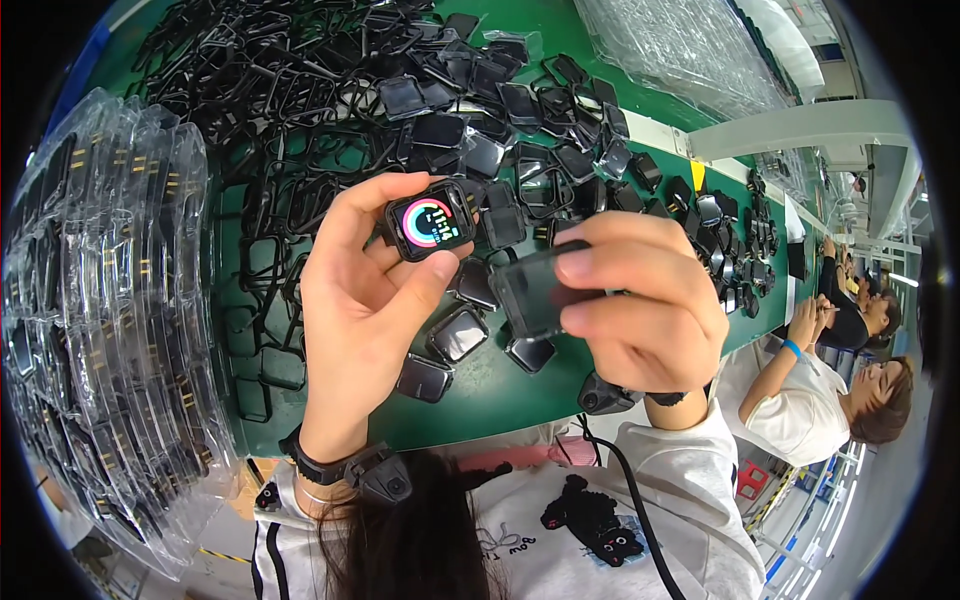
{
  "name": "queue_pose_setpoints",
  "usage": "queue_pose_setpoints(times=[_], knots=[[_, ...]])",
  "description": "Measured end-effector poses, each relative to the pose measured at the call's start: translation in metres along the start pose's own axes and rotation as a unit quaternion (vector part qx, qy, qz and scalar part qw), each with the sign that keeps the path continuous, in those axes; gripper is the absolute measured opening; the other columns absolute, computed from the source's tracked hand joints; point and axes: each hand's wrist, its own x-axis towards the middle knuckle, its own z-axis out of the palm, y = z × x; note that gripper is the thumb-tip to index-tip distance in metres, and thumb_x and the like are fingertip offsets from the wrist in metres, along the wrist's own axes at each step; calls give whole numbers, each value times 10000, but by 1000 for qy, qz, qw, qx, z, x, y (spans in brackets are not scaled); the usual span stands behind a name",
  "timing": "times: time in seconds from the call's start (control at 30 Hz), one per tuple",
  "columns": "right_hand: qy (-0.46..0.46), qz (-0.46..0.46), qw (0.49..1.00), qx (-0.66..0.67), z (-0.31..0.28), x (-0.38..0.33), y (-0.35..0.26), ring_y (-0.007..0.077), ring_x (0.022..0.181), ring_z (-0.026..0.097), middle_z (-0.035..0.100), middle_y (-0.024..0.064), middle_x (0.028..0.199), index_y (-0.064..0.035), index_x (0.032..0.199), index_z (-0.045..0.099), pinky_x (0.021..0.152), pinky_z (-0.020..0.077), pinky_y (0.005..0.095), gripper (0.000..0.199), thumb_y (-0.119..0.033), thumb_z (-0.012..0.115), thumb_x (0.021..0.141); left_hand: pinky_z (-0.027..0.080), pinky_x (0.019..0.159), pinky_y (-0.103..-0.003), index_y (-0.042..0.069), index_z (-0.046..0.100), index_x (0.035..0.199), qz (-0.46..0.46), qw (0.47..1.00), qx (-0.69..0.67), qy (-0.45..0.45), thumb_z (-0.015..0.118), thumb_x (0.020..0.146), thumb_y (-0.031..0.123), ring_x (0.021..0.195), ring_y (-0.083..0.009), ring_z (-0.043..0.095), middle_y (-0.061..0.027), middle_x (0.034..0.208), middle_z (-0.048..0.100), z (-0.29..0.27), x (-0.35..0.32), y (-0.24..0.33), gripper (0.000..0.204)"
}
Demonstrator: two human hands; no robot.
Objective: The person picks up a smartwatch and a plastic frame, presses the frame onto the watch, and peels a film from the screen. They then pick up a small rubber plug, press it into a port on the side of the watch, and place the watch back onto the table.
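My left hand (350,310) is closed around a square black smartwatch body (430,222), its thumb on the lower edge. The lit screen shows a coloured ring dial and faces up. To its right, my right hand (655,300) pinches a smoky, see-through square cover (528,295) between thumb and fingers. The cover is tilted and slightly blurred, apart from the watch. Below the hands, several dark watch-sized pieces lie on the green table, among them one with a shiny pale face (460,335) and a dark one (425,378).
A large heap of black watch frames (300,90) covers the far and left part of the green table (400,432). Tall stacks of transparent plastic trays stand at the left (110,300) and far right (680,50). More dark watch pieces (735,240) lie rightward, where other people sit working.
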Motion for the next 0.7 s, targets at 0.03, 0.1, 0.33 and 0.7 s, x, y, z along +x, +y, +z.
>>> queue_pose_setpoints(times=[0.03,0.1,0.33,0.7], knots=[[9,-1,1000,6,0,-1,-3,328,797,604,597,127,967,-38,833,595,675,538,366,205,57,665,664,497,893,-345,-56,420,1214,-2,1000,0,-1,538,831,-76,1036,-260,587,-137,1134,522,0,0,0,402],[8,-12,1000,5,-1,-3,-3,328,801,604,597,127,969,-33,843,594,668,538,365,205,40,675,669,497,894,-345,-54,420,1213,2,1000,3,-7,539,818,-91,1047,-266,584,-142,1141,520,1,-1,0,414],[8,-52,999,-12,-2,-5,-2,329,807,603,600,127,969,-17,857,591,649,532,354,222,-18,714,672,498,905,-313,-59,430,1201,2,999,-37,-20,536,787,-162,1045,-182,563,-112,1164,492,0,-1,-3,440],[-72,245,953,160,3,19,2,137,732,562,557,90,928,-1,942,624,631,446,236,298,60,724,667,498,857,-268,-66,477,1203,-12,998,-47,-51,519,767,-205,992,-157,586,-118,1100,568,5,-7,-5,459]])
